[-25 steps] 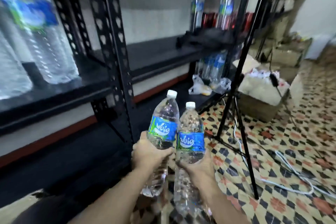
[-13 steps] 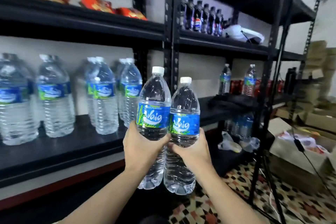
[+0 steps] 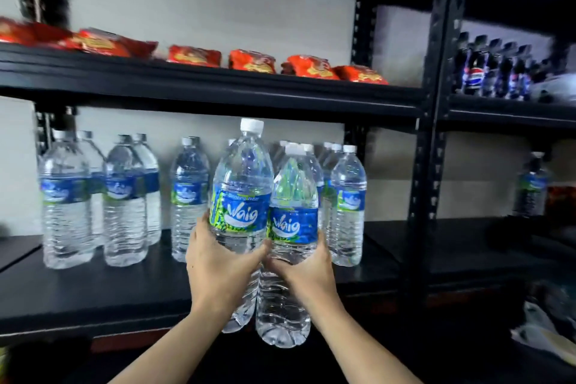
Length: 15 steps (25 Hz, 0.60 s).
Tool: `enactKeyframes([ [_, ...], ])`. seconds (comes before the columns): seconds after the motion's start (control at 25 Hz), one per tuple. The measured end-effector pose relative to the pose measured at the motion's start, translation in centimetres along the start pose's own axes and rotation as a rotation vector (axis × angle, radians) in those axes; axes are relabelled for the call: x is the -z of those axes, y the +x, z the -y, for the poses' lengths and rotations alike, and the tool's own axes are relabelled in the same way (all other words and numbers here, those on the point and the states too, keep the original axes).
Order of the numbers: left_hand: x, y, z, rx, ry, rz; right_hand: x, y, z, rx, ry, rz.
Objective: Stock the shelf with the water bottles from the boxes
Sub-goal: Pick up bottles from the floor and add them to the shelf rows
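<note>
Left hand [image 3: 218, 262] wraps the taller water bottle [image 3: 240, 196], fingers curled tight. Right hand [image 3: 307, 271] clamps its twin [image 3: 291, 227] at three o'clock, bottles touching, before the shelf [image 3: 93, 290].

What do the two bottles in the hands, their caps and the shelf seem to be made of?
Left bottle and right bottle: clear, glossy thin plastic; see-through, with ribbed walls. Caps: white opaque plastic, probably. Shelf: black, matte, likely painted metal, as its post has punched holes.
</note>
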State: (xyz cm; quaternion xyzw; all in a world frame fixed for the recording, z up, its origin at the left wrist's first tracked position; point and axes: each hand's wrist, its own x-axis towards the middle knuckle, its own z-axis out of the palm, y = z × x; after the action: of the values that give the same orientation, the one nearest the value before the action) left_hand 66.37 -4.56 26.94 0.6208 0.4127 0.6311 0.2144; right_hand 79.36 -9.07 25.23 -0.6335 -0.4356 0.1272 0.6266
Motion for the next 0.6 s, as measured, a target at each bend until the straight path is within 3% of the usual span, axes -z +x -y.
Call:
enactKeyframes([
  [0.24, 2.6, 4.4, 3.5, 0.056, 0.012, -0.099, -6.2, 2.5, 1.5, 0.029, 0.028, 0.114],
  [0.6, 4.3, 7.7, 5.5, 0.073, -0.052, -0.160, -10.1, 8.0, 1.5, 0.078, 0.023, 0.120],
])
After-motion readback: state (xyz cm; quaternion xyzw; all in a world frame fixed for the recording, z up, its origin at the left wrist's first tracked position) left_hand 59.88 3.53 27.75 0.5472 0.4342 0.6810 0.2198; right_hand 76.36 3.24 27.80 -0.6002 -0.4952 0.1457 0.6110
